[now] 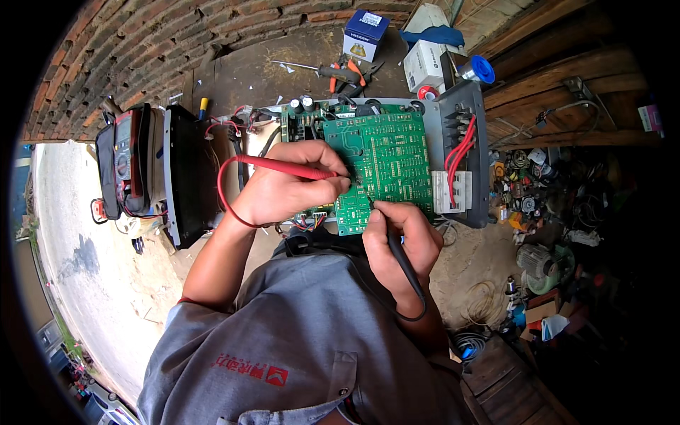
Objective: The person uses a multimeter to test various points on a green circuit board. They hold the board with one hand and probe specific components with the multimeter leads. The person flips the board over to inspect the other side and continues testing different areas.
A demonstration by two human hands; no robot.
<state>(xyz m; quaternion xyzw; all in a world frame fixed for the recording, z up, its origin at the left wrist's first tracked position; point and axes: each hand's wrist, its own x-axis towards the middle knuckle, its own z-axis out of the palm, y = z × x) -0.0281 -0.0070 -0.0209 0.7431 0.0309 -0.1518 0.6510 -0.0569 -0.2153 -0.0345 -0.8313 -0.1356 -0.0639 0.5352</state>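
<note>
A green circuit board (397, 152) lies in front of me, inside an opened grey metal housing (473, 131). My left hand (294, 180) is closed around a red multimeter probe (283, 167), its tip pointing right at the board's left-middle part. In my right hand (405, 244) a black multimeter probe (401, 261) is pinched, its tip at the board's lower middle. Whether either tip touches metal is too small to tell. The multimeter (124, 152) stands in a black case at the left, behind a black panel (190, 177).
Pliers with orange handles (354, 71) and a screwdriver (333, 72) lie on the table's far side, near a blue-and-white box (365, 34). A white box (425, 65) and a blue spool (480, 69) stand far right. Red cables (462, 156) run inside the housing. Clutter and a motor (538, 262) fill the floor at right.
</note>
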